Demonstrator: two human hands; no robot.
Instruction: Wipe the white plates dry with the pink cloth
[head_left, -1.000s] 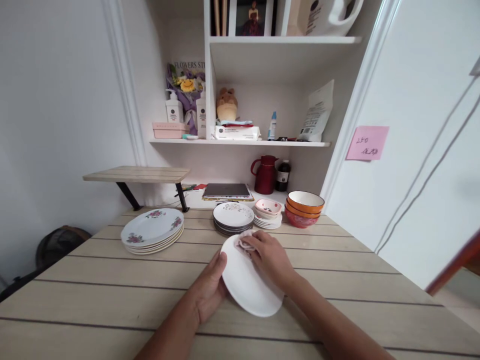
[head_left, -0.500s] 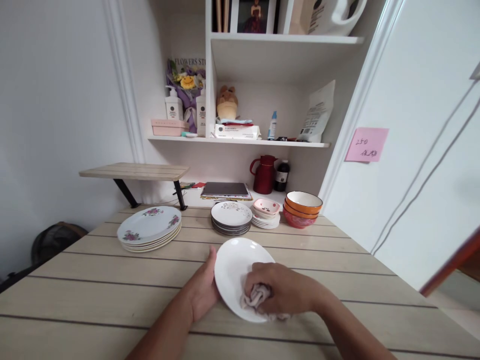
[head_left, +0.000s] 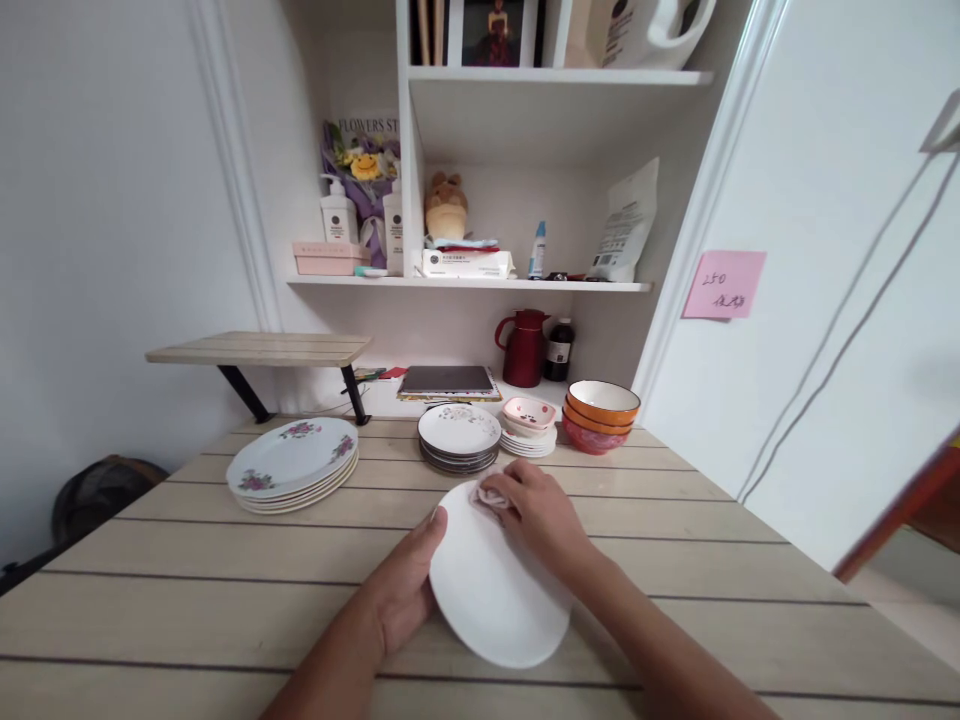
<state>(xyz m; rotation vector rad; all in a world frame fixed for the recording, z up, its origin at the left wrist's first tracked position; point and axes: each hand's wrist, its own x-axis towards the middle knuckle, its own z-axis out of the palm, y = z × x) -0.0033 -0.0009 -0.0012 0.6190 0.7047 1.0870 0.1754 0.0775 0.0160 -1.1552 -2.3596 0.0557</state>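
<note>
A plain white plate (head_left: 499, 600) is tilted above the wooden table in the middle of the view. My left hand (head_left: 409, 580) grips its left edge, thumb on the rim and the other fingers hidden behind. At the plate's far rim, my right hand (head_left: 536, 515) presses a crumpled pale cloth (head_left: 491, 495) against the surface, its fingers closed round the cloth. Just beyond the hands stands a stack of dark-rimmed plates (head_left: 459, 432) with a floral pattern on top.
Oval floral plates (head_left: 294, 460) are stacked at the left, by a small raised wooden shelf (head_left: 259, 348). Small square dishes (head_left: 529, 415) on saucers and stacked orange and red bowls (head_left: 600, 412) stand at the back right. Behind are a laptop (head_left: 447, 380) and a red jug (head_left: 525, 348).
My right hand has moved the cloth from the plate's near right part up to its far rim. The plate has tilted and come slightly nearer, still in my left hand.
</note>
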